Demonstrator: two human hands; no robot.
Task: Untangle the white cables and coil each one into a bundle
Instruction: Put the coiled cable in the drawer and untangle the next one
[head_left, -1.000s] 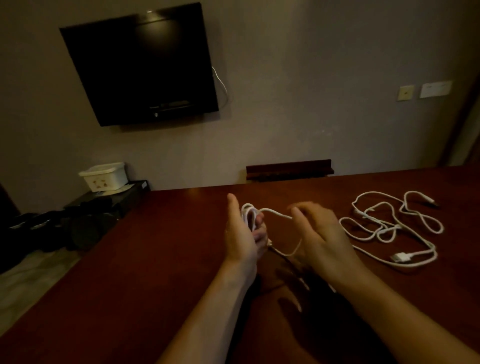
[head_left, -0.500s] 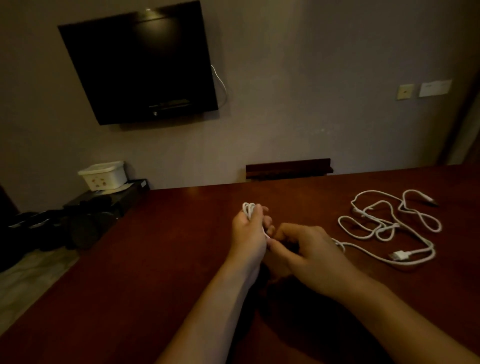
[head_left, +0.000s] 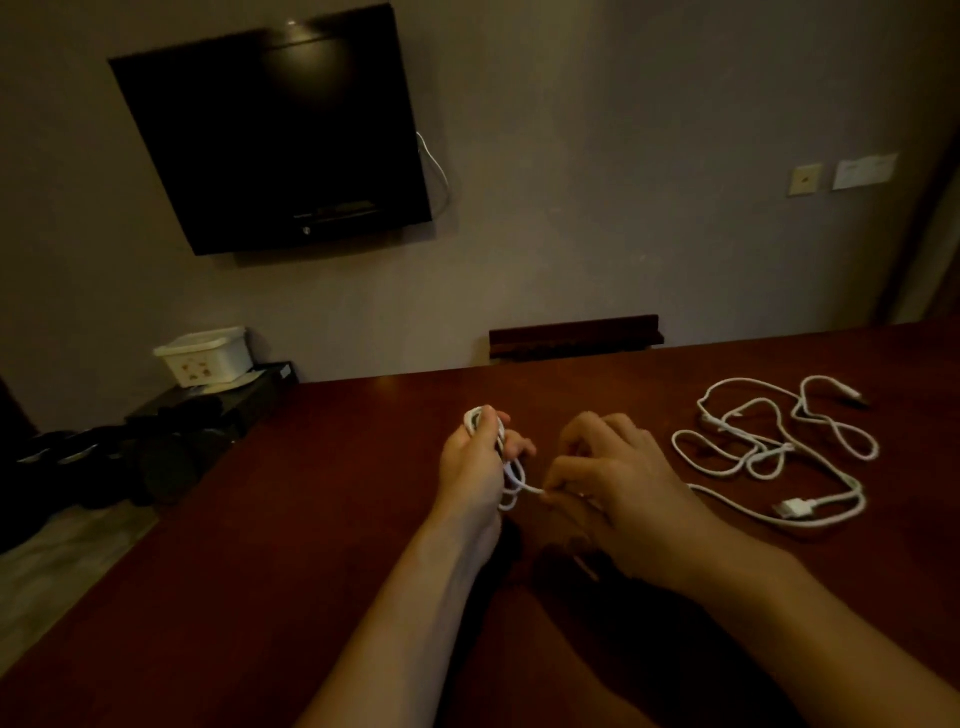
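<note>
Over the table's (head_left: 311, 519) middle my left hand (head_left: 475, 467) grips the half-wound coil (head_left: 506, 457) while my right hand (head_left: 618, 483) pinches, I think, its free tail; I keep each wrap snug, leaving the 1 loose cable (head_left: 769, 447) near the right edge.

1. Your dark red-brown wooden table (head_left: 311, 571) fills the lower frame; its far edge runs along the wall
2. Near the right edge of it lies a loose white cable (head_left: 769, 452), spread in tangled loops directly on the wood
3. That cable's flat white connector (head_left: 792, 506) rests at the near side of the tangle, on the wood
</note>
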